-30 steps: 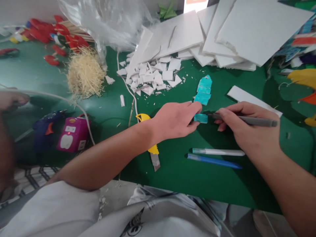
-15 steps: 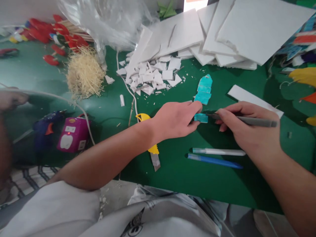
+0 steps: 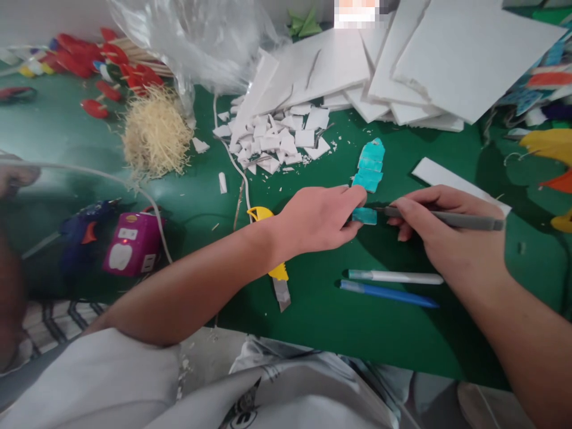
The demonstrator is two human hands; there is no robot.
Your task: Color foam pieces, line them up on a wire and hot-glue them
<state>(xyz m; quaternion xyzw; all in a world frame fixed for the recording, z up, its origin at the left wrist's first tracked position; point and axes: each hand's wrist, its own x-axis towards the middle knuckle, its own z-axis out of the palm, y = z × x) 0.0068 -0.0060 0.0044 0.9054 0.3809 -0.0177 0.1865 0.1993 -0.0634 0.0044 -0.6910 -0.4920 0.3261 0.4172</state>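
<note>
My left hand (image 3: 313, 217) pinches a small turquoise foam-like piece (image 3: 365, 215) between thumb and fingers, low over the green table. In my right hand (image 3: 451, 223) is a dark grey pen (image 3: 460, 220), gripped as for writing, its thin tip at the right end of that piece. Just beyond my left fingertips lies a turquoise strip (image 3: 370, 164) made of several segments. A white pen (image 3: 397, 276) and a blue pen (image 3: 388, 293) lie nearer me. Under my left forearm, a yellow box cutter (image 3: 279, 271) rests with its blade out, partly hidden.
White foam sheets (image 3: 469, 53) and cut scraps (image 3: 272, 140) are heaped at the back. A white strip (image 3: 451, 179) lies behind my right hand. To the left are a straw bundle (image 3: 156, 134), a purple power socket box (image 3: 134, 244), a blue glue gun (image 3: 89, 232) and another person's hand (image 3: 15, 176).
Both my hands keep nearly the same pose on the piece and the pen. At the far left, the other person's hand has shifted slightly left.
</note>
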